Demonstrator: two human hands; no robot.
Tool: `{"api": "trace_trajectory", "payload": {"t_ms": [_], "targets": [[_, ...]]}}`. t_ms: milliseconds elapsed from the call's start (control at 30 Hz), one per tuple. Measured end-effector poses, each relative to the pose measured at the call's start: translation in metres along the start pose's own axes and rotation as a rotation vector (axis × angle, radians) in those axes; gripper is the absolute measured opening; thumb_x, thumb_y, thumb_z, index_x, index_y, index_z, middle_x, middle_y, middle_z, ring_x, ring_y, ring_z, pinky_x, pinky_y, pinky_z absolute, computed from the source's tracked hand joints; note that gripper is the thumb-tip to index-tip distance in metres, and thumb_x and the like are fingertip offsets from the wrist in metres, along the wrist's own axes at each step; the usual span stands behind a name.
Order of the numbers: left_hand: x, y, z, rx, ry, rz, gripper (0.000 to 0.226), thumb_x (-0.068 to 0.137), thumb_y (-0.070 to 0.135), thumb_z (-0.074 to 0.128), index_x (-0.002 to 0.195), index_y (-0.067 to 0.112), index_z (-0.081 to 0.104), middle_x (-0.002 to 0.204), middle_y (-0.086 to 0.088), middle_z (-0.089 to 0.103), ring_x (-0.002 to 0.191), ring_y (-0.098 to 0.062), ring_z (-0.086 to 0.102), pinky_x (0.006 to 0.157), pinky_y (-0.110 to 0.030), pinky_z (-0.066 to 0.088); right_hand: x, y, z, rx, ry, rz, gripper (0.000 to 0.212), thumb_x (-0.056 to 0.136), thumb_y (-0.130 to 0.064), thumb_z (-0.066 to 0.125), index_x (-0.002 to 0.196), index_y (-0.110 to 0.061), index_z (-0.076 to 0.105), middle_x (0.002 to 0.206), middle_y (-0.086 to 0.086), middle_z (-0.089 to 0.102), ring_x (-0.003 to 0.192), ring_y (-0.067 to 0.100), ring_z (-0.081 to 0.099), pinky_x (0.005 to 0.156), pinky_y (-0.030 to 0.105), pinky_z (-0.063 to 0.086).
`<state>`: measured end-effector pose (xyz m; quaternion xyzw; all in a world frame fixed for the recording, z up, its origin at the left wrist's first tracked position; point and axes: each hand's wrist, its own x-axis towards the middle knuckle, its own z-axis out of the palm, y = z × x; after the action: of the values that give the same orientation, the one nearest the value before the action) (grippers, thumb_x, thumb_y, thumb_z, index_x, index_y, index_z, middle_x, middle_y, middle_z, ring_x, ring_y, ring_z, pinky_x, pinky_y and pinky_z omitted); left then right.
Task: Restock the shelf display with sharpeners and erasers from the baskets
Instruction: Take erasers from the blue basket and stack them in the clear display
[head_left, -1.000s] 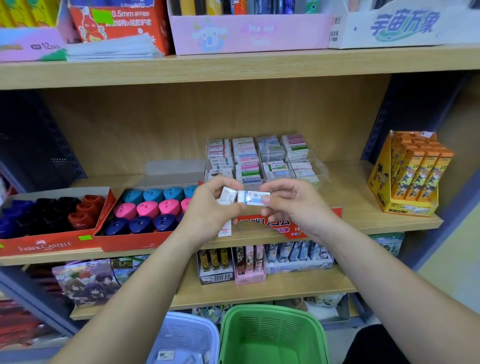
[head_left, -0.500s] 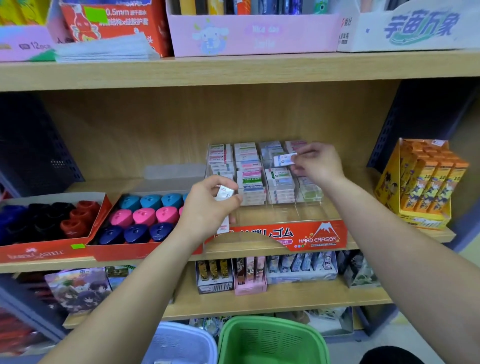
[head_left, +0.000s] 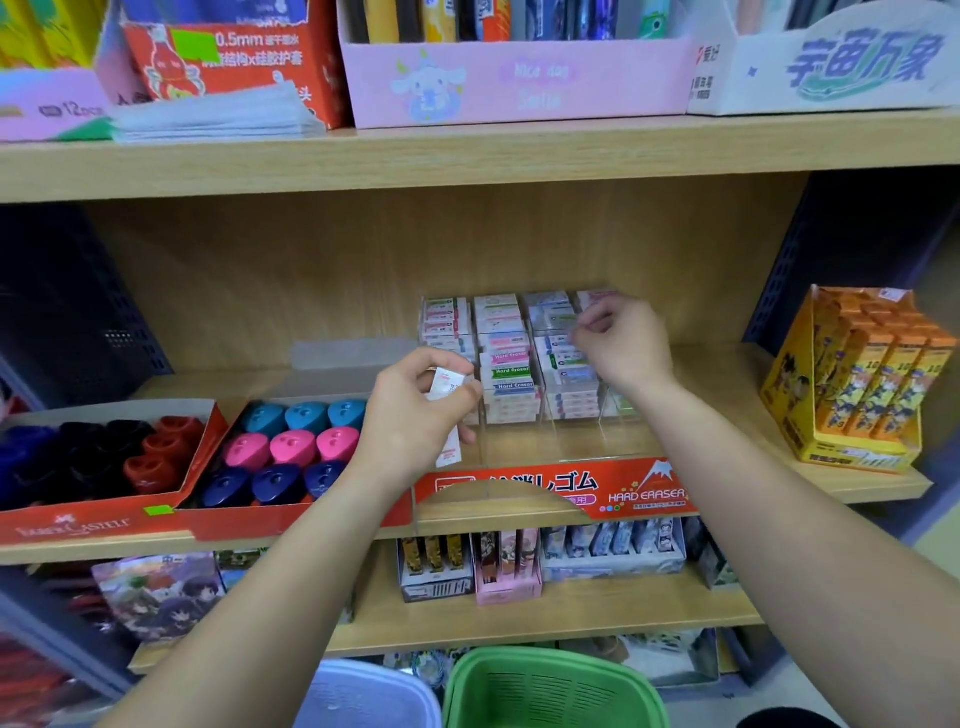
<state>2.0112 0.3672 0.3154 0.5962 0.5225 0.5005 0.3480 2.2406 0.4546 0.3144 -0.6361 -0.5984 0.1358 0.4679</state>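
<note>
My left hand holds a few small white-wrapped erasers in front of the left end of the clear eraser display with its red "Hard Eraser" front. One eraser sticks out below that hand. Stacks of wrapped erasers fill the back of the display's columns. My right hand hovers with curled fingers over the right-hand columns, its fingertips close to a stack. It is blurred, and no eraser shows clearly between the fingers. Teal, pink and navy sharpeners sit in a red tray to the left.
A second red tray of red, black and blue sharpeners stands at the far left. An orange box of packs stands at the right of the shelf. On the floor below are a green basket and a pale blue basket. Boxes line the upper shelf.
My right hand took one eraser from my left hand, carried it up to the right columns of the display, and has since drawn slightly back. My left hand stayed in place with its erasers.
</note>
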Motion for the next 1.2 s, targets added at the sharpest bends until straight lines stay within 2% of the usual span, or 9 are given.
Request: {"api": "trace_trajectory", "payload": {"t_ms": [133, 233, 333, 433, 633, 800, 1000, 1133, 1200], "targets": [[-0.002, 0.004, -0.002, -0.092, 0.032, -0.014, 0.009, 0.092, 0.011, 0.072, 0.099, 0.013, 0.066, 0.088, -0.006, 0.073, 0.049, -0.023, 0.067, 0.055, -0.028, 0.053, -0.072, -0.039, -0.003, 0.219, -0.313, -0.158, 0.012, 0.089, -0.015, 0.072, 0.083, -0.026, 0.074, 0.079, -0.012, 0.072, 0.073, 0.0, 0.065, 0.069, 0.019, 0.051], [-0.007, 0.006, -0.001, -0.117, 0.078, 0.013, 0.008, 0.091, 0.008, 0.071, 0.099, 0.008, 0.067, 0.069, 0.002, 0.071, 0.057, -0.01, 0.067, 0.056, -0.017, 0.051, -0.116, -0.056, 0.002, 0.426, -0.504, -0.069, 0.007, 0.089, -0.021, 0.076, 0.093, -0.019, 0.071, 0.081, -0.001, 0.074, 0.071, 0.015, 0.072, 0.062, 0.026, 0.055], [-0.013, 0.008, 0.0, -0.127, 0.113, 0.027, 0.007, 0.091, 0.01, 0.069, 0.098, 0.009, 0.067, 0.065, 0.006, 0.069, 0.064, -0.003, 0.066, 0.06, -0.013, 0.05, -0.138, -0.066, 0.01, 0.544, -0.498, 0.041, 0.027, 0.082, -0.016, 0.083, 0.098, -0.01, 0.063, 0.078, 0.005, 0.074, 0.069, 0.023, 0.074, 0.061, 0.033, 0.059], [-0.019, 0.009, -0.002, -0.162, 0.112, 0.021, 0.006, 0.093, 0.012, 0.068, 0.098, 0.01, 0.067, 0.068, 0.005, 0.068, 0.065, -0.005, 0.065, 0.061, -0.018, 0.051, -0.149, -0.073, 0.014, 0.65, -0.474, 0.104, 0.035, 0.077, -0.006, 0.086, 0.099, -0.008, 0.059, 0.076, 0.005, 0.074, 0.067, 0.021, 0.073, 0.062, 0.031, 0.06], [-0.028, 0.01, -0.013, -0.166, 0.084, 0.02, 0.023, 0.09, 0.026, 0.076, 0.102, 0.008, 0.066, 0.071, 0.005, 0.066, 0.06, -0.005, 0.061, 0.056, -0.018, 0.049, -0.151, -0.068, 0.003, 0.79, -0.535, 0.181, 0.019, 0.089, 0.001, 0.072, 0.107, -0.003, 0.07, 0.088, 0.012, 0.065, 0.073, 0.019, 0.071, 0.067, 0.028, 0.061], [-0.038, 0.009, -0.019, -0.097, 0.004, 0.025, 0.024, 0.09, 0.025, 0.075, 0.104, 0.008, 0.066, 0.066, 0.004, 0.064, 0.049, -0.008, 0.054, 0.05, -0.019, 0.048, -0.144, -0.059, -0.007, 0.748, -0.504, 0.206, 0.012, 0.097, -0.009, 0.065, 0.107, -0.012, 0.069, 0.111, 0.01, 0.067, 0.084, 0.023, 0.076, 0.063, 0.03, 0.061], [-0.045, 0.006, -0.019, 0.005, -0.121, -0.004, 0.017, 0.092, 0.031, 0.073, 0.1, 0.016, 0.069, 0.075, -0.004, 0.074, 0.05, -0.017, 0.053, 0.056, -0.031, 0.05, -0.138, -0.05, -0.006, 0.853, -0.412, 0.149, 0.017, 0.09, 0.002, 0.07, 0.101, -0.01, 0.076, 0.104, 0.011, 0.073, 0.091, 0.024, 0.073, 0.087, 0.036, 0.06], [-0.046, 0.003, -0.018, 0.012, -0.108, 0.019, 0.02, 0.089, 0.021, 0.077, 0.104, 0.021, 0.064, 0.067, 0.006, 0.067, 0.049, -0.015, 0.052, 0.046, -0.03, 0.047, -0.137, -0.048, -0.006, 0.759, -0.369, 0.112, 0.023, 0.09, 0.003, 0.069, 0.1, -0.016, 0.076, 0.11, 0.004, 0.074, 0.1, 0.02, 0.072, 0.084, 0.029, 0.059], [-0.046, 0.004, -0.018, 0.005, -0.105, 0.031, 0.022, 0.088, 0.017, 0.078, 0.103, 0.022, 0.064, 0.077, 0.005, 0.069, 0.05, -0.017, 0.052, 0.046, -0.03, 0.047, -0.135, -0.045, -0.007, 0.717, -0.366, 0.108, 0.033, 0.087, 0.002, 0.073, 0.109, -0.021, 0.074, 0.113, 0.003, 0.074, 0.103, 0.019, 0.072, 0.087, 0.032, 0.059]]}}
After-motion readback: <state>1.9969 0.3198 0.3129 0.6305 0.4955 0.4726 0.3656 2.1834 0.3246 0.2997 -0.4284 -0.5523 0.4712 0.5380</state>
